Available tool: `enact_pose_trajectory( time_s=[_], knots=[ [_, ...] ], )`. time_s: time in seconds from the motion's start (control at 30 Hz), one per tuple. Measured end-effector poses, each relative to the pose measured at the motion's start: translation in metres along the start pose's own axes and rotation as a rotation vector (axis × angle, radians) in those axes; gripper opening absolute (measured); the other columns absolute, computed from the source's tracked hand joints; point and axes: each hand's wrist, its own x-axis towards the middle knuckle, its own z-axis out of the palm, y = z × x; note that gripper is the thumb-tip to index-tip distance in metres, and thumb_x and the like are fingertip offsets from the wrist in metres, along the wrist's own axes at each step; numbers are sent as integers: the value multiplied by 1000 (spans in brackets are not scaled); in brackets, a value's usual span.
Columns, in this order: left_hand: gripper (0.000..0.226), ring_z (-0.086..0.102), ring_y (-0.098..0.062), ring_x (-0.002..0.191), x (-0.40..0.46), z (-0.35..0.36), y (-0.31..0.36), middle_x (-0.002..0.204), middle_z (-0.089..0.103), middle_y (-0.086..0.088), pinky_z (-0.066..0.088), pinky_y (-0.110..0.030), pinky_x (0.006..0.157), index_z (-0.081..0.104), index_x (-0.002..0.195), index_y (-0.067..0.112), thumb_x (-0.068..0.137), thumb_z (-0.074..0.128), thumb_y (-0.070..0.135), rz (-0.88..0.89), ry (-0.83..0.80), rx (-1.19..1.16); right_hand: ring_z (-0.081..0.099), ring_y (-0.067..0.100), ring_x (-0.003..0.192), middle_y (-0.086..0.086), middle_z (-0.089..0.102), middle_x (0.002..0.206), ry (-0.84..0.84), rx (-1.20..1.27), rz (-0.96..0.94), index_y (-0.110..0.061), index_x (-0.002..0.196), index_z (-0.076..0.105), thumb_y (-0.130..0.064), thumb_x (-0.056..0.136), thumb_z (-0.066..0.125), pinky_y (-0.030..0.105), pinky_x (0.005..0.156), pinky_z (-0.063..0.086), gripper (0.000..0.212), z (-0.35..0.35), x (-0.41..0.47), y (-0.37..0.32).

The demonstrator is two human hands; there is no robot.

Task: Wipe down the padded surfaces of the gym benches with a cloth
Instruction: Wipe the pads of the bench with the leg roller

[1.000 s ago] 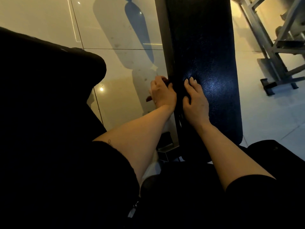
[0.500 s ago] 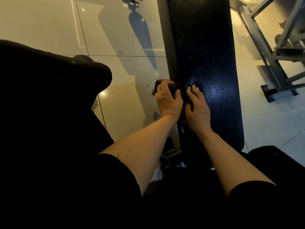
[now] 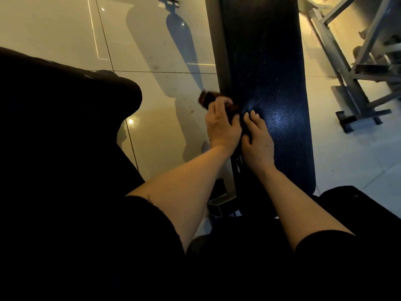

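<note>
Left hand (image 3: 222, 127) grips a dark cloth (image 3: 209, 98) at the bench (image 3: 267, 61) pad's 9 o'clock edge; right hand (image 3: 258, 140) lies flat beside it, fingers relaxed.

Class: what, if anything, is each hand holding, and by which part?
The left hand grips a dark brown cloth around its near end at the black padded bench's left edge. The right hand holds nothing; it rests flat on the pad.
</note>
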Motion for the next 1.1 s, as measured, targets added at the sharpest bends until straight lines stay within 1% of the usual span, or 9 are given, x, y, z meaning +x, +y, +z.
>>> enact_pose_trajectory(
  time_s=[0.1, 0.2, 0.3, 0.43, 0.6, 0.67, 0.8, 0.93, 1.1],
  knots=[
    [22, 53, -29, 97, -31, -2, -28, 108, 55, -14, 40, -29, 79, 54, 104, 5, 83, 61, 6, -151, -63, 100, 18, 16, 147, 3, 28, 157, 3, -11, -4, -12, 146, 39, 0, 94, 44, 29, 114, 21, 54, 1, -1, -1],
    [21, 53, -29, 101, -26, -6, -23, 110, 55, -14, 38, -27, 81, 51, 108, 5, 88, 59, 9, -280, 58, 54, 18, 15, 147, 2, 28, 157, 1, -4, -9, -12, 146, 40, 1, 93, 44, 25, 111, 20, 54, 1, 0, -1],
    [24, 53, -27, 100, 4, -4, 8, 110, 55, -16, 38, -24, 84, 53, 108, 2, 86, 61, 7, -95, 167, -36, 19, 15, 147, 2, 29, 157, 6, 11, -7, -13, 145, 41, 2, 92, 44, 22, 110, 20, 56, 1, 1, 2],
    [28, 52, -21, 95, 7, 0, 17, 106, 57, -11, 30, -14, 78, 56, 106, 6, 81, 66, 5, 41, 73, -8, 19, 12, 146, -1, 28, 158, -16, 19, 2, -17, 146, 41, -2, 94, 45, 22, 108, 21, 55, 1, 1, 4],
    [24, 55, -26, 93, -23, 0, -21, 104, 57, -12, 33, -20, 72, 53, 104, 6, 83, 64, 11, -126, -6, 58, 17, 15, 147, 2, 28, 158, -7, -3, -13, -14, 146, 39, 0, 94, 44, 25, 111, 20, 54, 1, 1, 3],
    [24, 55, -27, 95, -27, -1, -24, 104, 58, -12, 39, -25, 76, 53, 104, 6, 84, 63, 11, -193, 27, 66, 17, 15, 147, 3, 28, 158, -8, -2, -18, -13, 146, 39, 0, 94, 44, 23, 111, 18, 54, 1, 0, 3],
    [24, 53, -24, 95, -6, 2, 1, 103, 57, -11, 34, -19, 79, 54, 104, 6, 84, 65, 13, -67, 120, 7, 19, 15, 147, 3, 29, 157, -5, 16, -23, -14, 146, 40, 2, 92, 45, 21, 111, 18, 56, 1, 1, 6],
    [29, 52, -20, 98, 1, 4, 10, 108, 57, -9, 32, -18, 80, 54, 107, 9, 82, 67, 14, -20, 88, 8, 18, 14, 147, 1, 28, 158, -21, 27, -23, -17, 146, 39, 0, 94, 45, 17, 108, 16, 56, 0, 2, 8],
    [18, 57, -27, 90, -38, -1, -38, 96, 60, -11, 35, -23, 70, 53, 98, 9, 85, 63, 15, -244, -49, 85, 19, 16, 147, 3, 29, 157, -15, 7, -43, -13, 146, 39, 0, 94, 45, 17, 108, 16, 54, 0, 0, 7]
  ],
)
